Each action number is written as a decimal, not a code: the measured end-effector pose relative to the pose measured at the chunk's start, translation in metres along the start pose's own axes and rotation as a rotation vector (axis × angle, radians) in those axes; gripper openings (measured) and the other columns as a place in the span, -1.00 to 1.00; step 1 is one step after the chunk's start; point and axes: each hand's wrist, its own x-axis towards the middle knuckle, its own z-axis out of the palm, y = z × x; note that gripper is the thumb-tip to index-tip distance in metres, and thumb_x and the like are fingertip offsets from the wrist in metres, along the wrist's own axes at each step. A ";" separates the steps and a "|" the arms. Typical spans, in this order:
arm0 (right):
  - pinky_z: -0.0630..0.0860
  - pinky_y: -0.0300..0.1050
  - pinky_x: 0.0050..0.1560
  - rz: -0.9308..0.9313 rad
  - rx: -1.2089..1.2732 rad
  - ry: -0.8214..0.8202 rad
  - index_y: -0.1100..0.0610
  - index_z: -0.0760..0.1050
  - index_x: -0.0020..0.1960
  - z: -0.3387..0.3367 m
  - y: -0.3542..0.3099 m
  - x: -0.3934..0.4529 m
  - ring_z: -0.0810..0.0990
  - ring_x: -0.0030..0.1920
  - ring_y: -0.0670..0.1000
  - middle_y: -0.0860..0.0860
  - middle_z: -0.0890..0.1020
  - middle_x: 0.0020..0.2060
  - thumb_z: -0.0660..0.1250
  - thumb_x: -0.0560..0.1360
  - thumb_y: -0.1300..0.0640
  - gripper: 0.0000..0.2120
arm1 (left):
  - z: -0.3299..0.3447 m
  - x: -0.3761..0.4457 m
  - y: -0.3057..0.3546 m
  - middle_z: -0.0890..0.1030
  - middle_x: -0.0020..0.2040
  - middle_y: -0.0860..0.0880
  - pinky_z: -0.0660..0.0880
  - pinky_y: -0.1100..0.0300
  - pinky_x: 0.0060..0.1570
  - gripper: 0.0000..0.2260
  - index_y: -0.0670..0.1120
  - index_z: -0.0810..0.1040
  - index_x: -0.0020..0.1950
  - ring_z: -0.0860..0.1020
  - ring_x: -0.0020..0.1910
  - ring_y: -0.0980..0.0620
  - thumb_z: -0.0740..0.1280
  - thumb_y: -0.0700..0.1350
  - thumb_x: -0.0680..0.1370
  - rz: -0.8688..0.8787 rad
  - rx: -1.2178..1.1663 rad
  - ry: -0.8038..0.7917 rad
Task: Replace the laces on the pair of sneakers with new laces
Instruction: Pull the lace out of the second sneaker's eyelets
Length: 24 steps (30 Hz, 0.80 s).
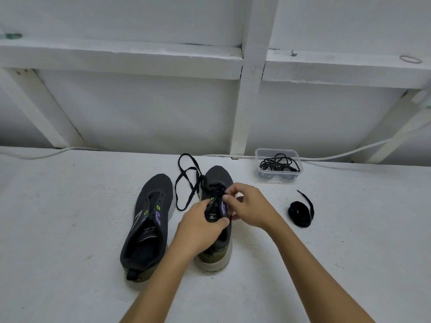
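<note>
White-painted worktop, white framed wall running along its far edge. Right sneaker [217, 213] is standing near the middle of the worktop, toe pointing to the far edge, heel to the near edge; its long axis is running straight away from the person. Lace [186, 183] is partly threaded at the eyelets, loose end trailing off toward the far edge, between the two shoes. Left hand [200, 227] is gripping the tongue from the near-left side. Right hand [249, 206] is pinching the lace at the right eyelet row, fingers closed on it, so it is the nearer hand for the next pull. Left sneaker [147, 224] is lying just beside, unlaced. Coiled lace [300, 213] and clear box [278, 165] of laces are sitting further right.
</note>
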 end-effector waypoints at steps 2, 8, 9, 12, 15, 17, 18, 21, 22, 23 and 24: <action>0.70 0.05 -0.23 -0.028 -0.006 0.080 0.11 0.55 -0.05 -0.001 -0.003 0.002 0.67 -0.27 0.00 0.06 0.63 -0.17 0.34 0.62 0.17 -0.92 | 0.000 0.002 -0.001 0.51 0.09 0.24 0.46 0.16 0.12 -0.71 0.32 0.36 0.05 0.52 0.11 0.13 0.43 0.10 0.48 0.001 -0.004 0.008; 0.66 -0.12 -0.25 0.148 0.022 -0.036 0.06 0.66 -0.09 -0.006 0.003 -0.005 0.70 -0.16 -0.04 -0.02 0.69 -0.18 0.46 0.52 -0.07 -0.81 | 0.005 -0.001 -0.009 0.42 0.35 0.18 0.35 0.22 0.15 -0.49 0.13 0.37 0.44 0.40 0.17 0.19 0.41 0.10 0.52 0.023 -0.017 0.036; 0.66 -0.11 -0.24 0.140 0.011 -0.042 0.04 0.67 -0.11 -0.004 0.006 -0.005 0.69 -0.17 -0.04 -0.04 0.69 -0.20 0.49 0.50 -0.06 -0.83 | 0.005 -0.002 -0.009 0.41 0.38 0.18 0.35 0.22 0.16 -0.48 0.13 0.36 0.46 0.39 0.18 0.20 0.40 0.10 0.53 0.031 -0.019 0.036; 0.69 0.01 -0.12 0.068 0.005 -0.012 0.05 0.65 -0.15 0.002 0.007 -0.004 0.65 -0.23 -0.02 0.01 0.69 -0.26 0.47 0.53 0.04 -0.89 | 0.007 -0.003 -0.011 0.39 0.41 0.18 0.33 0.23 0.16 -0.48 0.12 0.34 0.48 0.37 0.18 0.21 0.38 0.10 0.54 0.044 -0.011 0.027; 0.68 0.13 -0.14 -0.028 -0.106 0.038 0.03 0.55 -0.11 0.001 0.006 0.003 0.69 -0.20 0.06 0.06 0.67 -0.21 0.38 0.59 0.07 -0.89 | 0.005 -0.001 -0.011 0.39 0.42 0.17 0.32 0.23 0.17 -0.46 0.11 0.33 0.49 0.36 0.18 0.22 0.38 0.10 0.54 0.041 -0.018 0.030; 0.67 0.14 -0.18 -0.082 -0.137 0.179 0.05 0.49 -0.07 -0.003 0.003 0.006 0.70 -0.23 -0.01 0.03 0.65 -0.16 0.31 0.63 0.11 -0.90 | 0.005 0.001 -0.011 0.40 0.41 0.18 0.33 0.23 0.18 -0.46 0.11 0.34 0.49 0.37 0.19 0.21 0.39 0.10 0.53 0.033 -0.029 0.028; 0.67 0.13 -0.20 -0.088 -0.127 0.234 0.06 0.49 -0.06 -0.004 0.001 0.006 0.70 -0.25 -0.04 0.02 0.64 -0.15 0.30 0.63 0.13 -0.91 | 0.005 0.002 -0.011 0.40 0.40 0.18 0.34 0.23 0.18 -0.46 0.11 0.35 0.48 0.38 0.19 0.21 0.40 0.10 0.53 0.031 -0.031 0.026; 0.68 0.01 -0.29 0.066 0.024 0.171 0.10 0.57 -0.05 -0.004 0.000 0.000 0.71 -0.23 -0.04 0.02 0.65 -0.13 0.37 0.60 0.04 -0.87 | 0.005 0.003 -0.011 0.42 0.41 0.16 0.33 0.23 0.16 -0.46 0.11 0.36 0.48 0.40 0.21 0.19 0.41 0.08 0.52 0.027 -0.032 0.034; 0.67 -0.06 -0.29 0.129 0.053 0.101 0.10 0.60 -0.04 -0.003 0.001 -0.003 0.71 -0.20 -0.03 0.02 0.67 -0.12 0.41 0.56 -0.01 -0.82 | 0.005 0.003 -0.011 0.41 0.41 0.15 0.32 0.24 0.16 -0.45 0.10 0.35 0.49 0.41 0.23 0.17 0.41 0.08 0.52 0.025 -0.030 0.038; 0.65 -0.11 -0.28 0.155 0.047 0.052 0.08 0.62 -0.05 -0.001 0.004 -0.004 0.69 -0.18 -0.04 0.01 0.68 -0.13 0.45 0.53 -0.06 -0.80 | 0.005 0.003 -0.011 0.41 0.42 0.15 0.32 0.24 0.16 -0.45 0.09 0.35 0.49 0.42 0.27 0.15 0.40 0.07 0.53 0.024 -0.025 0.040; 0.64 -0.12 -0.25 0.139 0.028 0.032 0.05 0.64 -0.08 0.002 0.007 -0.006 0.67 -0.19 -0.05 0.00 0.69 -0.15 0.47 0.50 -0.07 -0.82 | 0.005 0.003 -0.011 0.40 0.43 0.14 0.31 0.24 0.16 -0.44 0.09 0.34 0.50 0.42 0.31 0.13 0.40 0.07 0.53 0.024 -0.020 0.042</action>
